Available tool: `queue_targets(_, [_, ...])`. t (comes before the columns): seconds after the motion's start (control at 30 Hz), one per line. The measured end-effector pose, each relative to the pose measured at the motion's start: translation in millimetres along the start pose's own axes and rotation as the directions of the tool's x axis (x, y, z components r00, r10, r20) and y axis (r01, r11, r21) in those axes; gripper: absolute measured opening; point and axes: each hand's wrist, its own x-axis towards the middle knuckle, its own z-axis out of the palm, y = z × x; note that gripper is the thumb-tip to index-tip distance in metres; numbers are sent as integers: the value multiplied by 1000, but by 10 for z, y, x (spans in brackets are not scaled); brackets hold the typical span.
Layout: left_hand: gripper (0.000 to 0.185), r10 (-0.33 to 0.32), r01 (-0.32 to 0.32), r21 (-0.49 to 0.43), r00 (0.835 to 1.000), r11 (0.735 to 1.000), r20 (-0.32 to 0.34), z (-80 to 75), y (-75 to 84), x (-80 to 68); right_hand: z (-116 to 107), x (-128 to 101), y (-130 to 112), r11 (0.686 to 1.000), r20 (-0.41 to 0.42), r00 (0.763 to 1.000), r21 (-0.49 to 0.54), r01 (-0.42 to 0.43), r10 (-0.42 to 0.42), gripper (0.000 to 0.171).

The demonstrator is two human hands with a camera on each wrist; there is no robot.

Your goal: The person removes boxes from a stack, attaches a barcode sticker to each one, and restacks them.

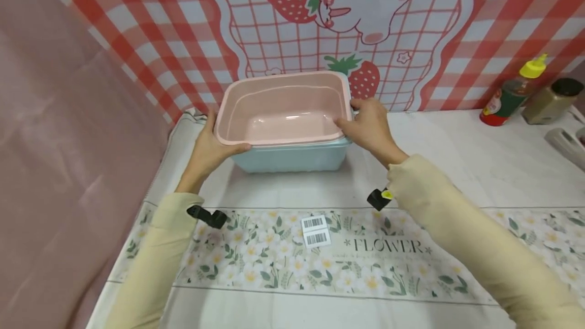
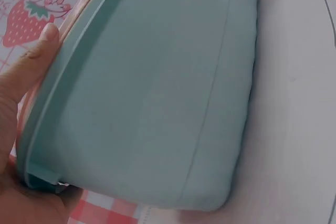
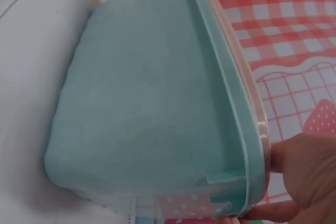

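Observation:
A pink plastic bin (image 1: 283, 103) sits nested inside a light blue bin (image 1: 292, 159) at the back of the table. My left hand (image 1: 205, 149) grips their left end, thumb along the front rim and fingers round the side. On the opposite end my right hand (image 1: 372, 128) holds the rims, its thumb over the pink edge and the fingers outside. The left wrist view shows the blue wall (image 2: 147, 93), with the left thumb (image 2: 39, 56) on the rim. In the right wrist view, right fingers (image 3: 273, 211) reach under the blue lip. The pink bin's inside holds nothing.
A red sauce bottle (image 1: 507, 98) with a yellow cap and a dark-lidded jar (image 1: 553, 100) stand at the back right. Two barcode labels (image 1: 316, 231) lie on the flowered tablecloth (image 1: 256, 258). A checked strawberry curtain (image 1: 292, 39) hangs behind; pink fabric (image 1: 82, 116) hangs at left.

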Motion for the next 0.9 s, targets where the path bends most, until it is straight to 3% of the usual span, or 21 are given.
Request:
queue_targets(0.17, [99, -34, 32, -142, 999, 989, -11, 7, -57, -3, 14, 23, -58, 998, -27, 999, -52, 30, -32, 39])
queue_targets(0.4, [103, -35, 33, -129, 999, 991, -12, 35, -91, -7, 6, 74, -46, 994, -77, 995, -97, 54, -61, 29])
queue_targets(0.47, [103, -36, 35, -124, 999, 992, -8, 39, -87, -7, -11, 79, -59, 996, -72, 996, -77, 40, -46, 30])
queue_targets(0.7, [96, -32, 34, -164, 999, 986, 17, 4, 155, -102, -90, 79, -154, 998, -22, 998, -14, -62, 62, 30])
queue_targets(0.9, [103, -18, 19, -180, 1000, 984, 8, 10, -48, -52, -137, 129, -186, 989, 85, 986, 13, -145, 144, 21])
